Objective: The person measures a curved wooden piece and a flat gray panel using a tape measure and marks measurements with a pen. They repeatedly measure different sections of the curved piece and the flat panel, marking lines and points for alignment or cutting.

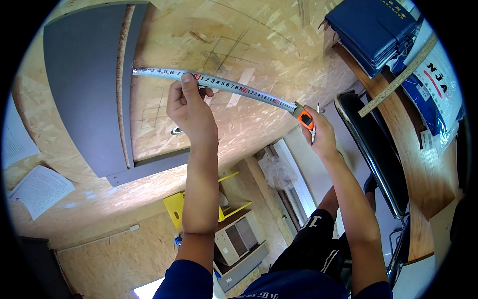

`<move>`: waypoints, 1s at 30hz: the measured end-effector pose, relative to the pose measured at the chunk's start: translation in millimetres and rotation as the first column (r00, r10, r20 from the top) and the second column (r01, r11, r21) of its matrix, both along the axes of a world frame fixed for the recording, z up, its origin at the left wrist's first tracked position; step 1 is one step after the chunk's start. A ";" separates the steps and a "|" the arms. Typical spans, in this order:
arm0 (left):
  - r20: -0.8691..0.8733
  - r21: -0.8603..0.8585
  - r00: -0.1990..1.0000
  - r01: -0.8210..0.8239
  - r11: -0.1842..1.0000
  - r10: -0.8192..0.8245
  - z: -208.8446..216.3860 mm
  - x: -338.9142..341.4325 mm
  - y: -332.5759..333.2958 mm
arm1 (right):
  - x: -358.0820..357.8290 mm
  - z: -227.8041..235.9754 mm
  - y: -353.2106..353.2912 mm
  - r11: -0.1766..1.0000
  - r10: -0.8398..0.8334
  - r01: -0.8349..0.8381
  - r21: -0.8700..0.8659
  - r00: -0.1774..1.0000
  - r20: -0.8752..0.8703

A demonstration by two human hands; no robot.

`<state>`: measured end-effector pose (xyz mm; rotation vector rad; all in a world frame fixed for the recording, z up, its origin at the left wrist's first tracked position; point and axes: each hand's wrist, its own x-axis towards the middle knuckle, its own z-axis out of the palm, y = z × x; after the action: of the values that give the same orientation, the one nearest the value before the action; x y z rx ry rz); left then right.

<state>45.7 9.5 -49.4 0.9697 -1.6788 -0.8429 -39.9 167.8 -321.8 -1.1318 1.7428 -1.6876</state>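
A silver tape measure blade (226,85) runs drawn out between my two hands, its hooked end against the edge of a grey panel (82,84) at the upper left. My left hand (193,107) pinches the blade a short way from that end, thumb on top. Farther right, my right hand (321,132) is closed around the orange and black tape measure case (304,118). A slim pen-like stick (315,124) also lies in the right hand, beside the case. The blade spans a chipboard surface (169,45) with pencil lines drawn on it.
Navy folders (371,30) and a plastic-wrapped packet (433,89) lie on a wooden desk (418,174) at the right. A narrow chipboard strip (398,74) juts over a black chair (371,149). Papers (42,189) hang at the left. Below stand yellow panels (174,209) and a cabinet (236,244).
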 end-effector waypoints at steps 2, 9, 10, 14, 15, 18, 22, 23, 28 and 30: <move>0.007 -0.016 0.999 -0.036 0.999 0.036 2.7 -1.1 0.7 | -1.0 -1.9 -0.1 1.000 0.014 -0.014 0.003 1.000 0.014; 0.093 -0.055 0.988 -0.116 0.992 0.121 27.7 -3.1 -3.2 | -2.7 -11.8 -2.1 1.000 0.022 -0.021 -0.013 0.998 0.065; 0.120 -0.069 0.985 -0.113 0.991 0.121 31.4 -2.0 -4.8 | -5.1 -14.0 -4.1 0.999 0.041 -0.040 -0.013 0.996 0.079; 0.170 -0.063 0.976 -0.123 0.990 0.132 42.2 0.2 -4.7 | -10.3 -10.8 -11.5 0.999 0.043 -0.046 0.028 0.994 0.102; 0.168 -0.064 0.978 -0.113 0.992 0.122 42.0 0.4 -6.2 | -10.2 -16.9 -15.2 0.999 0.036 -0.040 0.037 0.994 0.099; 0.165 -0.077 0.980 -0.103 0.992 0.114 45.4 -4.0 -6.5 | -10.5 -26.4 -31.0 0.999 -0.037 0.038 -0.035 0.999 0.013; 0.178 -0.132 0.968 -0.155 0.979 0.177 49.0 -4.3 -11.6 | -11.8 -26.7 -46.4 1.000 -0.030 0.030 -0.006 0.997 0.066; 0.176 -0.145 0.968 -0.155 0.977 0.179 49.1 -4.7 -12.9 | -12.8 -26.7 -49.3 1.000 -0.019 0.017 0.027 0.995 0.095; 0.202 -0.173 0.959 -0.162 0.971 0.196 51.8 -4.8 -15.4 | -7.7 -28.0 -59.9 0.996 -0.084 0.084 -0.008 0.996 0.043; 0.212 -0.176 0.956 -0.168 0.970 0.204 52.6 -3.7 -15.3 | -6.9 -27.2 -61.6 0.998 -0.067 0.067 -0.004 0.997 0.039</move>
<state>42.0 -5.8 3.2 1.1282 -1.7843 -0.4800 -46.8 106.2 -349.1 -1.0470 1.7713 -1.7427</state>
